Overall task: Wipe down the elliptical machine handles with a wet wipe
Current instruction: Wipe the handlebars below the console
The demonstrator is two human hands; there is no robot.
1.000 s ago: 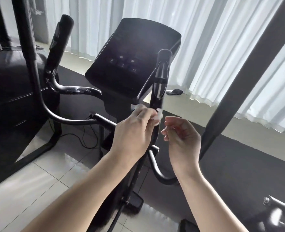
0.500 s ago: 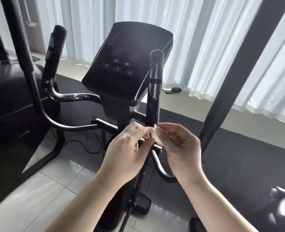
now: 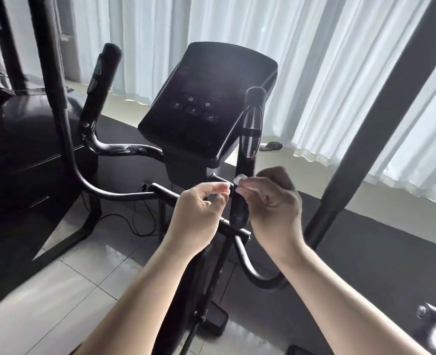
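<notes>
One wide-angle view, worn on the head, faces forward and down; the left hand (image 3: 197, 213) and right hand (image 3: 275, 208) lie near, the console (image 3: 211, 98) just beyond, curtains (image 3: 327, 73) far behind.

Your left hand (image 3: 199, 213) and right hand (image 3: 275, 208) flank the right handle post (image 3: 250, 139), with only the post between them. The wet wipe (image 3: 238, 180) pinched in your right fingers sits at the post's edge. Console (image 3: 206, 98) crowds the post's upper left side. Crossbar (image 3: 163, 192) runs just behind your left hand. Open air right of the post, up to the thick diagonal arm (image 3: 365, 155). Wide gap between console and left handle (image 3: 101, 78).
</notes>
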